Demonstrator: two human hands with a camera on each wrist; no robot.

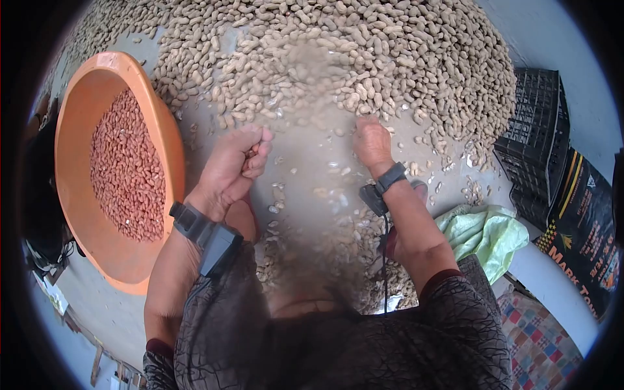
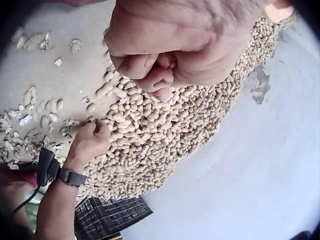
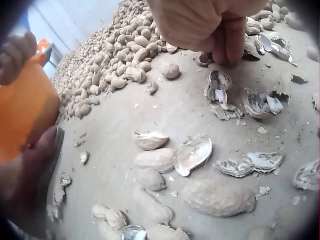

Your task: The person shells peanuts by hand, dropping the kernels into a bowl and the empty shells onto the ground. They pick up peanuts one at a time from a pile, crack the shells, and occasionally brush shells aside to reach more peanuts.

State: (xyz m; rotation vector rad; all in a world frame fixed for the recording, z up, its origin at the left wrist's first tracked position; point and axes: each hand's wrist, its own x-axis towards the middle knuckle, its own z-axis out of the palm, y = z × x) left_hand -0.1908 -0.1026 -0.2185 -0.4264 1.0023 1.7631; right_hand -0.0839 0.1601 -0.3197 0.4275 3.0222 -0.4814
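Note:
My left hand [image 1: 242,159] is held above the floor between the orange basin and the peanut pile. Its fingers are curled in, and reddish bits like peanut kernels [image 2: 167,60] show between them in the left wrist view. At the near edge of the unshelled peanuts [image 1: 416,58], my right hand [image 1: 373,144] reaches down, thumb and fingers drawn together on a peanut mostly hidden by them. Beside those fingertips, the right wrist view shows a brown piece of shell [image 3: 203,59] and split empty shells [image 3: 218,87].
On the left, a tilted orange basin [image 1: 170,140] holds reddish shelled kernels [image 1: 127,166]. Black crates [image 1: 536,123], a printed black sack [image 1: 588,227] and a pale green bag [image 1: 487,234] stand at the right. Shells and loose peanuts [image 3: 220,196] litter the floor near my feet.

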